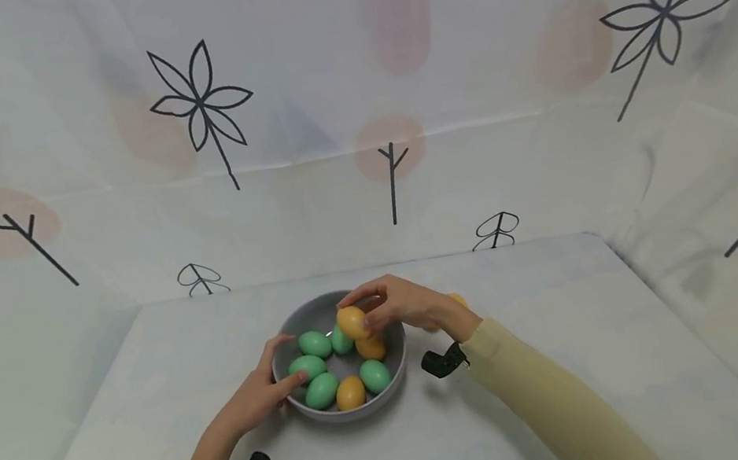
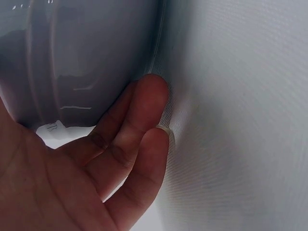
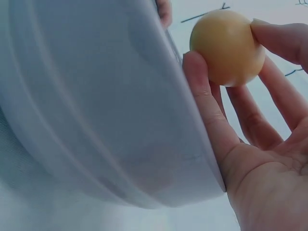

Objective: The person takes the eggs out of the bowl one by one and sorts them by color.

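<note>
Smooth matte orange egg (image 1: 352,321), pinched in my right hand's (image 1: 400,303) fingertips (image 3: 198,67), just above the grey bowl (image 1: 397,361). Inside I count five green eggs (image 1: 315,344) and two orange, perhaps another hidden behind my wrist. My left hand (image 1: 260,389), fingers nearly straight, rests against the bowl's outer wall.

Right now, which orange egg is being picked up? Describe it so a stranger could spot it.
Find the grey bowl in the middle of the white table. At its far rim, the right hand pinches one orange egg. It alone is raised above the eggs lying inside.
</note>
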A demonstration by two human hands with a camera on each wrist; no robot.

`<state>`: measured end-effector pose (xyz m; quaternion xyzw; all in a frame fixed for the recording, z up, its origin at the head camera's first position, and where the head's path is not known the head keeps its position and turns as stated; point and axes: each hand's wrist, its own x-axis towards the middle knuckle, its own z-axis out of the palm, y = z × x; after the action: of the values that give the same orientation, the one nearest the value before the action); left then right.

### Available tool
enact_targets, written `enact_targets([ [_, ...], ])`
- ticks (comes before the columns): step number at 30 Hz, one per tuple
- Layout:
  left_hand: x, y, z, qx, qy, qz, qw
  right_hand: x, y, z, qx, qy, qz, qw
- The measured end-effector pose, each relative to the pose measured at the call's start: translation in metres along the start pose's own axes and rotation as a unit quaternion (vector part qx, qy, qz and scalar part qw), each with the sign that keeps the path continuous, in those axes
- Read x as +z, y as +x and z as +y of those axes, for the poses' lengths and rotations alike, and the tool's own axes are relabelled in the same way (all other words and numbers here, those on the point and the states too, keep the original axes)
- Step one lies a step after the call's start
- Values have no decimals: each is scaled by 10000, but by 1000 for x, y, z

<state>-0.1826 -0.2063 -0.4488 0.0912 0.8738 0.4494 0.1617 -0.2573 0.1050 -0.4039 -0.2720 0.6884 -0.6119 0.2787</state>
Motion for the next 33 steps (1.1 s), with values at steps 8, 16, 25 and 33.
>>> enact_targets([
  [8,0,-1,2,19,-11,5,10000,-2,-13,1,-224,289,109,9993],
  [16,-1,0,0,76,33,-15,10000,-13,-30,4,-315,323,426,9981],
  [25,2,0,-2,80,-24,14,10000,-35,-56,6,-281,559,965,9934],
  [33,-1,-1,2,163,-119,11,9998,-59,-81,14,-281,749,1349,9876],
])
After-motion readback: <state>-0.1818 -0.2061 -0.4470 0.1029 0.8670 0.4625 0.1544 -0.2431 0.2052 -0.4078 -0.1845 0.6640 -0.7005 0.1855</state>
